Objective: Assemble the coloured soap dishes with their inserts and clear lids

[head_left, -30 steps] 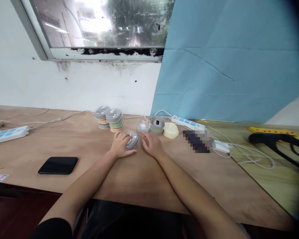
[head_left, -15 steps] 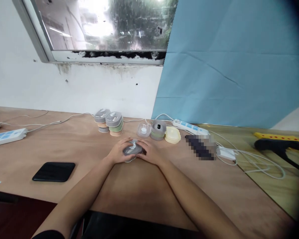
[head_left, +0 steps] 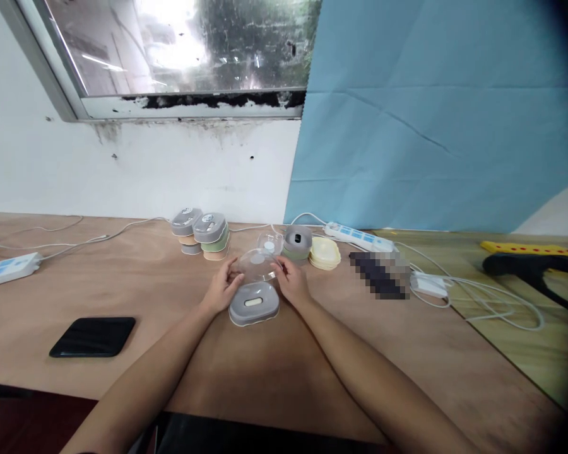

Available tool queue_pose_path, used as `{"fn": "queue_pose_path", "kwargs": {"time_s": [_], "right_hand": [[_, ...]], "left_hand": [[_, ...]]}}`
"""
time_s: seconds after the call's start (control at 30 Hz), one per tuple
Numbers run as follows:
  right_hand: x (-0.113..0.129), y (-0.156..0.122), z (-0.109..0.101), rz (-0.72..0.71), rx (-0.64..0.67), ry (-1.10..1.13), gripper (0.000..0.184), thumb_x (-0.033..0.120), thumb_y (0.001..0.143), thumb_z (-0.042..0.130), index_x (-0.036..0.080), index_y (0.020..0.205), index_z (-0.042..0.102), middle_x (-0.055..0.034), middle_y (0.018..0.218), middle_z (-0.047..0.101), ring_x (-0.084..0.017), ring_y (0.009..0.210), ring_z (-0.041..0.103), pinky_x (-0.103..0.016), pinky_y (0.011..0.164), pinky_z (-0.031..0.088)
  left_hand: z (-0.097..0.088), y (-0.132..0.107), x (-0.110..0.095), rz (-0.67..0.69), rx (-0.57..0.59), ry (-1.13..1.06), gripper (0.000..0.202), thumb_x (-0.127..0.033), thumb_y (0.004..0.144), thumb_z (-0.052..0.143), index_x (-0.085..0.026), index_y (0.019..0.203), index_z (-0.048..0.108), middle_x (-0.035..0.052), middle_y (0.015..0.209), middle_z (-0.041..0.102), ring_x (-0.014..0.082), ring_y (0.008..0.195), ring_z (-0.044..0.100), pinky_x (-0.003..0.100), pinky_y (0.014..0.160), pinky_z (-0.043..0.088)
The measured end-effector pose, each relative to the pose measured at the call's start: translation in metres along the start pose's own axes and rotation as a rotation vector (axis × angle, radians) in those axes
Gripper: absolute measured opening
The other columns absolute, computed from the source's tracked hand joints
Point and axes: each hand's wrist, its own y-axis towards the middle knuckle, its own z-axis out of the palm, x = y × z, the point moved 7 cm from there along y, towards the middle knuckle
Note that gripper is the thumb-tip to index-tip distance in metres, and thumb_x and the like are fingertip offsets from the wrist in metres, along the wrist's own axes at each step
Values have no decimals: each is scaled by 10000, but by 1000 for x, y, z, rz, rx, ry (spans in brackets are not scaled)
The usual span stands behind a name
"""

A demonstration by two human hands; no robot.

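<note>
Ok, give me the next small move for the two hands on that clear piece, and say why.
Probably carry the clear shell a little aside and set it on the bare table. The left hand and right hand both pinch its edges just behind the grey lid, which lies on the table with no hand on it, so the two parts look separated.

Grey lid (head_left: 254, 304), clear container (head_left: 257, 265), pale yellow lids (head_left: 325, 252), black phone (head_left: 93, 328), blue backdrop (head_left: 435, 113), brown wooden table (head_left: 265, 359), white power strip (head_left: 7, 270).
</note>
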Motion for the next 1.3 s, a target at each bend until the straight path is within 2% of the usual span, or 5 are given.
{"fn": "queue_pose_path", "kwargs": {"time_s": [0.27,0.5,0.7,1.0,1.3], "right_hand": [[32,-8,21,-292,237,5,601,411,893,535,278,1441,324,-98,1301,571,-166,773,650,-329,776,542],[39,-10,20,-443,282,-132,447,533,814,612,256,1163,631,-63,1022,686,-182,822,650,-279,734,511],[18,1,17,-260,162,-167,300,470,896,522,210,947,662,-48,785,672,-178,728,615,-285,700,478],[-28,26,15,8,-16,-168,334,349,920,435,186,1156,606,-74,898,702,-219,801,640,-340,756,481],[-36,27,17,156,42,-283,379,314,884,462,190,1213,600,-61,837,714,-219,744,634,-321,701,457]], "left_hand": [[4,2,11,-185,-41,-271,479,-588,877,441,-139,893,607,-1,602,603,131,516,551,245,504,431],[0,3,22,-285,-64,-352,584,-700,825,406,-149,753,585,-39,407,485,102,352,423,217,382,302],[6,4,22,-214,-35,-436,649,-695,829,408,-113,1028,616,48,733,646,118,535,548,261,526,455],[12,-4,14,-109,147,-236,564,-608,886,407,-129,1106,608,92,912,650,159,719,593,288,657,481],[9,-7,1,20,230,-63,528,-555,882,464,-127,1167,584,115,1006,662,224,905,617,332,787,479]]}}
